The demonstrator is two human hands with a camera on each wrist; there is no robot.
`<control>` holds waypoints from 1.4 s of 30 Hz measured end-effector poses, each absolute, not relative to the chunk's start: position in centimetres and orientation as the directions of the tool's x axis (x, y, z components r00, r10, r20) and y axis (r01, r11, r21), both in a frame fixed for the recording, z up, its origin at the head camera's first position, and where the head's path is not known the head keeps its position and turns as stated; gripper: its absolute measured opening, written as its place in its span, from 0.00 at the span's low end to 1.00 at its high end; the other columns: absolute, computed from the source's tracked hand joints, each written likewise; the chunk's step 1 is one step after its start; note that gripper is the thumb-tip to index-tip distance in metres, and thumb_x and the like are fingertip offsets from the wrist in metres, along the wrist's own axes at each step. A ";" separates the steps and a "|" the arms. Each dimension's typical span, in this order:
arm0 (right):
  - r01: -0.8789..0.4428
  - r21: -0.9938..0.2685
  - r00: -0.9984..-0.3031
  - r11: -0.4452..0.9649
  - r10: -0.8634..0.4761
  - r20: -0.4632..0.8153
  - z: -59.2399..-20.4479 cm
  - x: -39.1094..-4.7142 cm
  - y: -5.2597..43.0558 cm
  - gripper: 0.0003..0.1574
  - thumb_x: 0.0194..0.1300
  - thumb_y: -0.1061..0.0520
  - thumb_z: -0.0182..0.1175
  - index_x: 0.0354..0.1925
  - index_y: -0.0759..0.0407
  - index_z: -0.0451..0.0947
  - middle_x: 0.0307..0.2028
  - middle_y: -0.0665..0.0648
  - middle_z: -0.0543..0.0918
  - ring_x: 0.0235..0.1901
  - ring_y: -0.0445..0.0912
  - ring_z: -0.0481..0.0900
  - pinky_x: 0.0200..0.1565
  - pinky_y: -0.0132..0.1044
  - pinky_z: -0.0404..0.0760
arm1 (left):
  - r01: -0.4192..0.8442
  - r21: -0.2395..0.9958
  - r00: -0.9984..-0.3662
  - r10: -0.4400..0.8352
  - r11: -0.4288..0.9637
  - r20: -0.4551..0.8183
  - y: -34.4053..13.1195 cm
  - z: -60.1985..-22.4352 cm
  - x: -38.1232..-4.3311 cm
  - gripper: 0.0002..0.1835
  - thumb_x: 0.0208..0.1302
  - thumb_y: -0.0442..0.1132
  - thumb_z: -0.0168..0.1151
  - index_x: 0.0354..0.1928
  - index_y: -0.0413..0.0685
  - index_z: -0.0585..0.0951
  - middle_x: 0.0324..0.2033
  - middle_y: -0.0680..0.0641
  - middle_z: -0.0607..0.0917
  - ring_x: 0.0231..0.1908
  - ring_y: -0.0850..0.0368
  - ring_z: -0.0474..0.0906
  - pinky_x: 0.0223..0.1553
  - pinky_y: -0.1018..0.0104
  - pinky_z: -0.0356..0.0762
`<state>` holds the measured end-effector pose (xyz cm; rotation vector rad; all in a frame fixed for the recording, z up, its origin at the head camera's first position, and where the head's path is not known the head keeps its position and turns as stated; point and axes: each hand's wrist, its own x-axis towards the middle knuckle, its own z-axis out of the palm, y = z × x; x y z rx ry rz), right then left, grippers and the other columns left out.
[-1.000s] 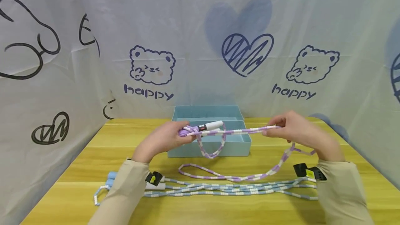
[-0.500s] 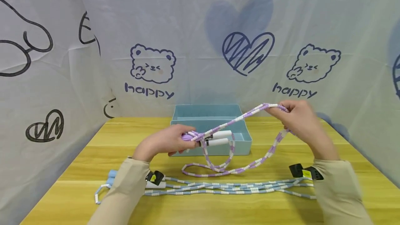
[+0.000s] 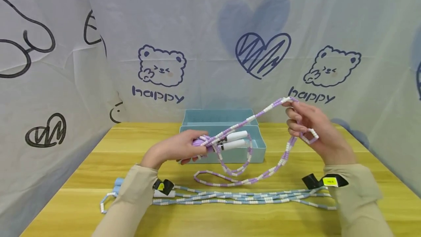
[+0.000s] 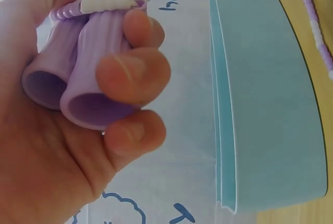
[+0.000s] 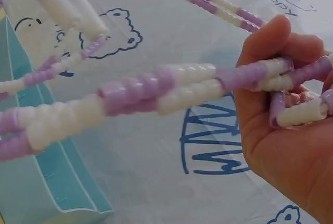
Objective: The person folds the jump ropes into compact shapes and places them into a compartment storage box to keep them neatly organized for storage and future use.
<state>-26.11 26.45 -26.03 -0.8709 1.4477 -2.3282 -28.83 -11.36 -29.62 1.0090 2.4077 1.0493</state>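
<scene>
Two purple-and-white handles of a beaded jump rope (image 4: pixel 99 62) lie together in my left hand (image 3: pixel 175 145), whose fingers curl round their purple ends. The white ends (image 3: pixel 235 144) point right, and beaded cord is looped round the handles. From there a doubled strand of purple and white beads rises to my right hand (image 3: pixel 312 127). That hand pinches the cord near its fingertips, and its curled fingers also hold a lower part, with a short loop (image 5: pixel 302 113) at the palm. The remaining cord droops between the hands in a long loop (image 3: pixel 227 184) close to the table.
A light blue open box (image 3: pixel 260 154) stands at the back of the wooden table (image 3: pixel 210 222), behind the hands. In front lies a blue-and-white beaded jump rope (image 3: pixel 243 198) stretched sideways, its handles (image 3: pixel 164 193) partly under the left forearm. A printed cloth (image 3: pixel 210 21) hangs behind.
My right hand has risen and turned, lifting the doubled cord from nearly level to a slant. My left hand has shifted slightly, and both white handle ends now show clearly.
</scene>
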 end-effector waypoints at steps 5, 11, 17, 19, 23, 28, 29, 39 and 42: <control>-0.103 -0.889 -0.844 -0.446 -0.435 0.315 -26.6 -26.5 26.0 0.20 0.81 0.54 0.39 0.55 0.64 0.73 0.23 0.51 0.65 0.15 0.42 0.59 0.22 0.28 0.74 | 0.449 0.769 -0.659 0.750 0.454 -0.058 -11.2 -29.6 -28.6 0.05 0.66 0.37 0.54 0.42 0.54 0.75 0.24 0.44 0.79 0.13 0.55 0.66 0.11 0.67 0.65; -0.287 -0.958 -0.949 0.013 -0.142 0.282 -28.3 -27.5 25.3 0.23 0.76 0.44 0.50 0.47 0.63 0.74 0.21 0.50 0.65 0.15 0.39 0.65 0.17 0.30 0.66 | 0.394 0.804 -0.616 0.777 0.446 -0.129 -11.1 -29.9 -28.5 0.09 0.63 0.39 0.59 0.45 0.57 0.77 0.26 0.43 0.80 0.14 0.56 0.66 0.12 0.67 0.66; -0.258 -0.556 -0.887 0.790 0.035 0.461 -30.1 -28.4 24.5 0.29 0.75 0.40 0.49 0.42 0.63 0.82 0.22 0.55 0.74 0.21 0.48 0.68 0.24 0.39 0.67 | 0.373 0.836 -0.586 0.800 0.403 -0.124 -11.2 -29.8 -28.6 0.14 0.61 0.38 0.59 0.49 0.55 0.78 0.29 0.43 0.83 0.15 0.57 0.67 0.13 0.67 0.67; -0.226 -0.459 -0.874 0.859 0.030 0.485 -30.4 -28.6 24.3 0.28 0.75 0.41 0.50 0.43 0.63 0.83 0.26 0.57 0.79 0.24 0.50 0.70 0.28 0.41 0.68 | 0.363 0.849 -0.578 0.808 0.383 -0.117 -11.0 -29.8 -28.6 0.15 0.61 0.37 0.59 0.51 0.54 0.77 0.29 0.42 0.83 0.15 0.56 0.67 0.13 0.66 0.67; -0.211 -0.463 -0.894 0.861 0.021 0.447 -31.0 -28.9 24.2 0.27 0.74 0.41 0.52 0.45 0.63 0.83 0.35 0.61 0.84 0.30 0.53 0.74 0.34 0.45 0.73 | 0.333 0.875 -0.579 0.809 0.351 -0.104 -10.8 -29.6 -28.6 0.18 0.58 0.38 0.59 0.52 0.52 0.77 0.31 0.39 0.83 0.17 0.55 0.70 0.14 0.66 0.68; -0.273 -0.475 -0.933 0.836 -0.111 0.341 -31.8 -29.4 24.2 0.19 0.76 0.48 0.51 0.50 0.59 0.80 0.39 0.60 0.82 0.33 0.52 0.74 0.37 0.46 0.75 | 0.284 0.913 -0.591 0.804 0.292 -0.073 -10.7 -29.5 -28.4 0.19 0.57 0.39 0.58 0.52 0.50 0.76 0.37 0.38 0.81 0.22 0.53 0.75 0.16 0.67 0.71; -0.295 -0.469 -0.934 0.833 -0.149 0.323 -31.9 -29.5 24.1 0.17 0.76 0.50 0.51 0.51 0.58 0.80 0.38 0.59 0.82 0.32 0.51 0.74 0.36 0.45 0.75 | 0.280 0.919 -0.594 0.802 0.278 -0.062 -10.7 -29.4 -28.4 0.19 0.58 0.39 0.58 0.53 0.50 0.75 0.38 0.38 0.81 0.23 0.53 0.75 0.17 0.67 0.71; -0.279 -0.527 -0.957 0.803 -0.276 0.087 -32.6 -29.9 23.2 0.19 0.63 0.61 0.61 0.53 0.57 0.82 0.26 0.54 0.80 0.21 0.46 0.70 0.21 0.39 0.71 | 0.236 0.956 -0.607 0.795 0.175 0.004 -10.5 -29.5 -28.4 0.24 0.63 0.39 0.59 0.60 0.52 0.64 0.37 0.37 0.79 0.20 0.53 0.71 0.17 0.66 0.69; -0.260 -0.523 -0.961 0.812 -0.268 0.062 -32.7 -29.9 23.2 0.16 0.62 0.61 0.61 0.49 0.56 0.85 0.25 0.54 0.81 0.20 0.47 0.70 0.22 0.39 0.71 | 0.243 0.955 -0.621 0.783 0.173 0.016 -10.3 -29.6 -28.5 0.35 0.63 0.36 0.58 0.68 0.67 0.58 0.41 0.35 0.77 0.20 0.52 0.69 0.17 0.66 0.68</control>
